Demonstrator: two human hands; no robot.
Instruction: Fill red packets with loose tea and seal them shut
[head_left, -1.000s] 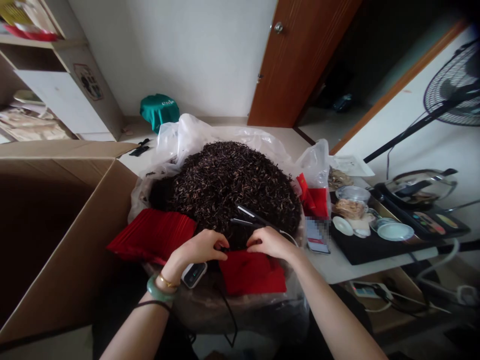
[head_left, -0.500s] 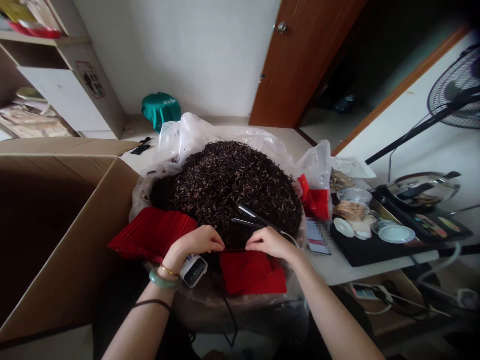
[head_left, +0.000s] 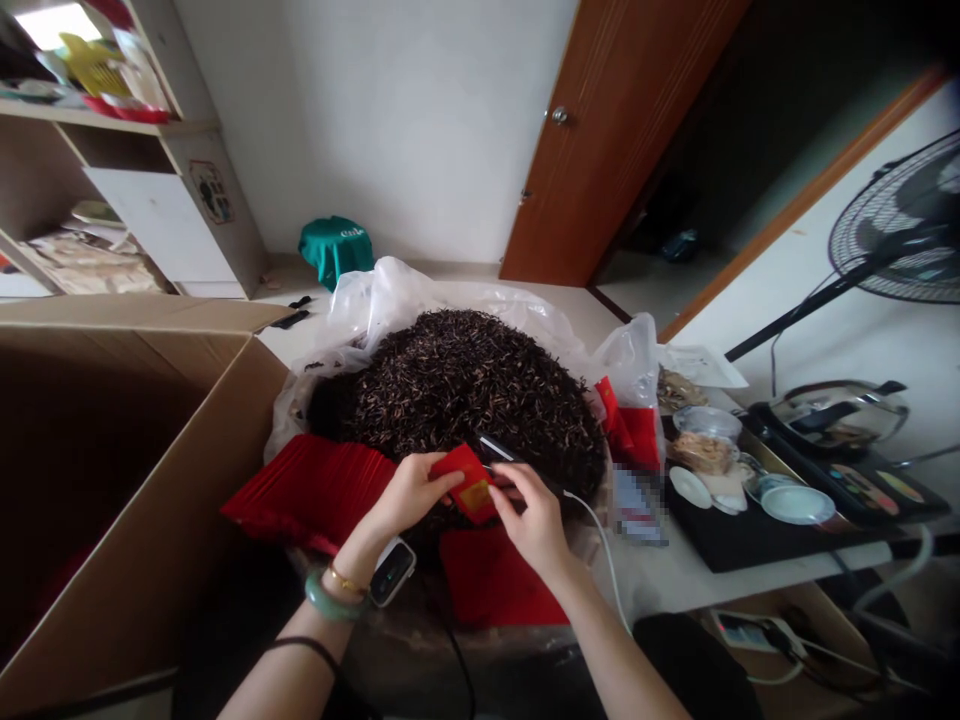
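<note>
A small red packet (head_left: 469, 483) with a gold patch is held tilted above the heap of dark, twisted dried leaves (head_left: 472, 375). My left hand (head_left: 412, 492) pinches its left side between thumb and fingers. At its right edge, the thumb and fingertips of my right hand (head_left: 529, 510) close on it. Just behind my right hand lies a dark two-armed tool (head_left: 498, 451), like a hair straightener, partly covered by the hand. Below my hands rests a flat pile of red packets (head_left: 495, 585). To the left stands a dense row of red packets (head_left: 315, 490).
A clear plastic bag (head_left: 390, 295) surrounds the leaves. An open cardboard box (head_left: 225, 450) stands at left. A white device with a dark screen (head_left: 394, 572) sits beside my left wrist. A white cord (head_left: 611, 560) runs down at right, near a phone-like blurred object (head_left: 639, 505) and dishes (head_left: 799, 504).
The red packet has come up between my hands and is tilted, with its gold patch showing. My right hand has turned, fingers pointing up. The camera view has shifted slightly.
</note>
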